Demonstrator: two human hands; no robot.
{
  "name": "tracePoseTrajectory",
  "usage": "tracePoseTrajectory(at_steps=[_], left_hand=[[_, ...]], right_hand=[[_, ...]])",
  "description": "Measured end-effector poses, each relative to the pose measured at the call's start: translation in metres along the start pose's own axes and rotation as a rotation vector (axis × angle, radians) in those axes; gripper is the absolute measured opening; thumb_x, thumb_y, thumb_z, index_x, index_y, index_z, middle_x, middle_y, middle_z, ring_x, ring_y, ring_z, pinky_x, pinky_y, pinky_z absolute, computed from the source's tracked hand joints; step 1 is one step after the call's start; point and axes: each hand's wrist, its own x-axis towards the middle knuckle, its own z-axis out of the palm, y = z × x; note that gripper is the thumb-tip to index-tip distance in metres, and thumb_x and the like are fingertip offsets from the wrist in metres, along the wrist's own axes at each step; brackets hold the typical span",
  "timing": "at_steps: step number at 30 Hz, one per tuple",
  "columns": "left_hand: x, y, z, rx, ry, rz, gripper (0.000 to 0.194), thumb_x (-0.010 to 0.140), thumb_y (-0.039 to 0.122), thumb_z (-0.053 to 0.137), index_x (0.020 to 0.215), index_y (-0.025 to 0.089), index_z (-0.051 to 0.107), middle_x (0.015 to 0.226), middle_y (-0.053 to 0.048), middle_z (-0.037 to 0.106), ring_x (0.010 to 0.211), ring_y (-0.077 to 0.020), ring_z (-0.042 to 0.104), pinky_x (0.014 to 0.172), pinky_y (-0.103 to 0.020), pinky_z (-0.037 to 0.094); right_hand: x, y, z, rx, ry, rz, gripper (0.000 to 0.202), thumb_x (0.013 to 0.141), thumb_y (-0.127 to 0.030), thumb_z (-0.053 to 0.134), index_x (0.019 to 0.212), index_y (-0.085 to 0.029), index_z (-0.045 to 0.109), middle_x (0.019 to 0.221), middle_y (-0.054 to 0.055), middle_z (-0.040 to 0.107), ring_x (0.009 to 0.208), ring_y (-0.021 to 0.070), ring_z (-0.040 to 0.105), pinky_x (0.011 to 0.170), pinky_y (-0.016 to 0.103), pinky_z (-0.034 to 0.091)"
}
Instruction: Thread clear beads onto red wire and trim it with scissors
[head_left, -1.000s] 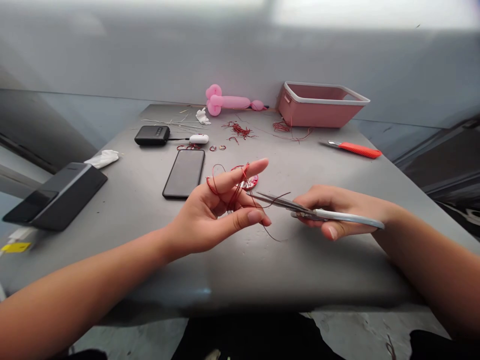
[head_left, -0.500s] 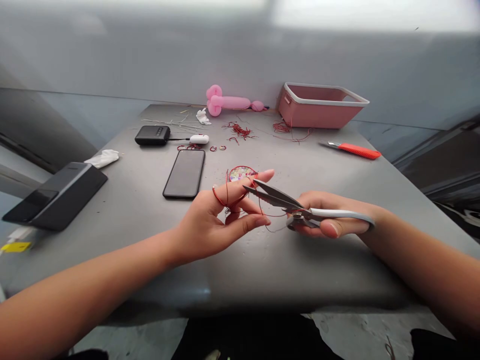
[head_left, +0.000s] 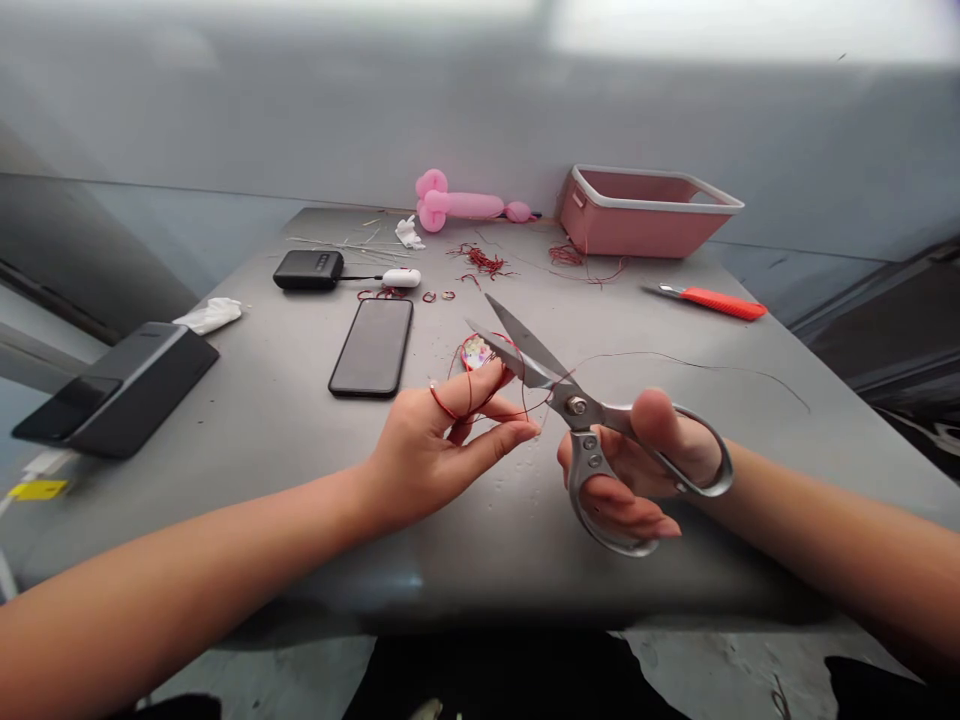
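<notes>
The right hand (head_left: 634, 465) holds the scissors (head_left: 576, 405). Its thumb goes through one loop and some fingers go through the other, and the loops are wide apart. The blades make a big V. They point up and away, toward the pointing finger of the left hand (head_left: 427, 470). One blade is very near that finger, and I can't tell if they touch.

The left hand is curled. Its thumb tip meets another fingertip, and they look to be pinching the red thread (head_left: 471, 385). The thread winds around the pointing finger. One long bit goes past the scissors, off to the right above the counter (head_left: 270, 340).

A round disc (head_left: 476, 352) with a red rim is just behind the left hand. I can't tell if it hangs on the thread or lies flat.

The scissors look hard, stiff and a bit heavy. The metal is smooth, so it may slip in damp fingers. The loops are the good place to hold them, well away from the sharp blades.

The thread looks thin, light and bendy, and it may tangle easily. A pinch close to the fingertips should hold it best. The disc looks small and may break, so its rim seems the safest place to grab.
</notes>
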Motion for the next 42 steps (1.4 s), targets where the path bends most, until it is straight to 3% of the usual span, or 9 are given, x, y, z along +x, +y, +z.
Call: tracePoseTrajectory(at_steps=[10,15,18,21,28,31,33,37,42], left_hand=[[0.001,-0.005,0.001,0.005,0.006,0.008,0.031,0.083,0.024,0.071,0.113,0.017,0.069,0.08,-0.007,0.078,0.048,-0.0095,0.05,0.044,-0.025,0.037],[-0.001,-0.002,0.0,0.017,-0.018,0.017,0.033,0.084,0.026,0.07,0.118,0.023,0.068,0.079,-0.003,0.077,0.05,-0.0091,0.051,0.045,-0.023,0.037],[0.0,-0.002,0.001,-0.052,-0.015,0.011,0.044,0.084,0.029,0.07,0.127,0.024,0.063,0.083,-0.005,0.077,0.056,-0.0114,0.059,0.046,-0.024,0.038],[0.003,-0.004,0.001,-0.125,0.025,-0.068,0.057,0.081,0.03,0.074,0.135,0.022,0.057,0.09,-0.007,0.076,0.066,-0.0149,0.065,0.05,-0.025,0.043],[0.007,-0.006,-0.005,-0.214,0.034,-0.231,0.067,0.08,0.029,0.075,0.142,0.025,0.05,0.085,-0.005,0.076,0.073,-0.0177,0.064,0.057,-0.029,0.047],[0.009,-0.004,-0.005,-0.222,0.067,-0.287,0.07,0.079,0.028,0.077,0.142,0.024,0.049,0.084,-0.004,0.075,0.07,-0.0158,0.063,0.059,-0.029,0.048],[0.01,-0.003,-0.005,-0.239,0.072,-0.32,0.071,0.078,0.027,0.077,0.143,0.024,0.048,0.081,-0.003,0.074,0.065,-0.0138,0.06,0.059,-0.029,0.048],[0.012,-0.003,-0.006,-0.281,0.058,-0.335,0.068,0.08,0.025,0.075,0.143,0.023,0.048,0.08,-0.002,0.073,0.069,-0.0137,0.062,0.064,-0.029,0.05],[0.011,-0.002,-0.007,-0.297,0.035,-0.357,0.062,0.081,0.025,0.074,0.138,0.021,0.051,0.081,-0.003,0.072,0.075,-0.0157,0.065,0.066,-0.029,0.051]], right_hand=[[0.0,0.017,0.003,0.267,-0.021,-0.049,0.065,0.093,-0.074,0.021,0.076,-0.017,0.047,0.045,-0.006,0.044,0.03,0.0071,0.043,0.031,0.015,0.033],[0.002,0.014,0.012,0.125,0.015,-0.022,0.059,0.094,-0.07,0.029,0.073,-0.017,0.045,0.041,-0.007,0.043,0.026,0.0067,0.038,0.03,0.017,0.032],[0.005,0.008,0.016,-0.006,0.156,-0.02,0.057,0.094,-0.068,0.032,0.068,-0.019,0.041,0.036,-0.01,0.037,0.022,0.0047,0.027,0.028,0.017,0.026],[0.005,-0.004,0.015,-0.216,0.317,-0.059,0.056,0.093,-0.069,0.035,0.068,-0.02,0.04,0.035,-0.01,0.036,0.024,0.0052,0.025,0.029,0.019,0.026],[-0.011,-0.04,0.017,-0.629,0.37,0.15,0.072,0.082,-0.082,0.034,0.075,-0.014,0.055,0.051,-0.001,0.055,0.035,0.0068,0.039,0.035,0.022,0.032],[-0.014,-0.048,0.023,-0.628,0.445,0.152,0.061,0.083,-0.073,0.052,0.101,-0.015,0.053,0.071,0.005,0.068,0.045,0.0125,0.056,0.042,0.025,0.044],[-0.013,-0.051,0.021,-0.812,0.632,0.148,0.048,0.085,-0.063,0.058,0.099,-0.017,0.051,0.065,0.002,0.065,0.049,0.0145,0.058,0.045,0.026,0.044],[-0.018,-0.055,-0.006,-1.714,1.156,0.169,0.029,0.089,-0.046,0.053,0.077,-0.021,0.051,0.056,-0.003,0.049,0.048,0.011,0.041,0.049,0.026,0.032],[-0.04,-0.066,-0.06,-1.947,1.101,0.303,0.021,0.085,-0.04,0.058,0.09,-0.022,0.068,0.072,0.003,0.063,0.066,0.0178,0.052,0.072,0.034,0.036]])
